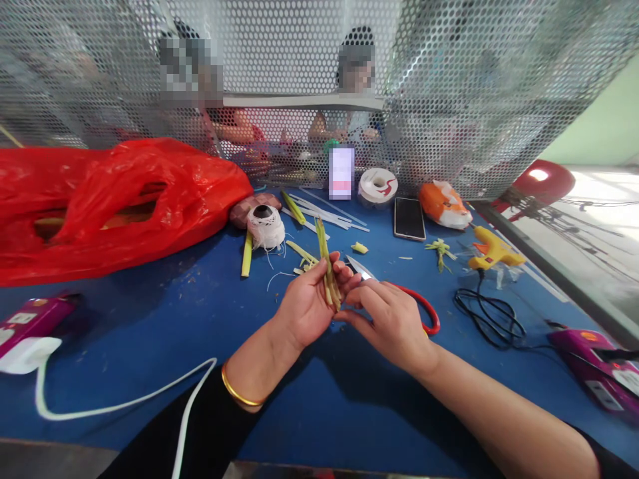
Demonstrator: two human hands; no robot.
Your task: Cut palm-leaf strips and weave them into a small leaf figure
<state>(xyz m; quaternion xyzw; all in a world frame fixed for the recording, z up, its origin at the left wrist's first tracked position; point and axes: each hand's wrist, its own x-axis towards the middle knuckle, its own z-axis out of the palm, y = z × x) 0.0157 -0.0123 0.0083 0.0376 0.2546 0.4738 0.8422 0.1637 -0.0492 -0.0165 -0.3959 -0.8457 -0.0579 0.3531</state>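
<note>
A bundle of yellow-green leaf strips point(325, 269) stands nearly upright in my left hand point(307, 299), its fingers and thumb closed round it. The strips fan slightly at the browner lower end. My right hand point(387, 319) is at that lower end, thumb and forefinger bent toward each other; what lies between the fingertips, if anything, is too small to make out. Scissors point(430, 313) with red handles lie on the table partly under my right hand, blades pointing away to the left. Cut leaf pieces point(302, 253) lie just beyond my left hand.
On the blue table point(200, 319) are a red plastic bag point(200, 193), white string ball point(266, 227), tape roll point(378, 187), dark phone point(409, 218), yellow glue gun point(494, 249) and purple power strips point(594, 366). A white cable point(124, 404) crosses at left. Behind a perforated metal screen point(299, 53) sit two people.
</note>
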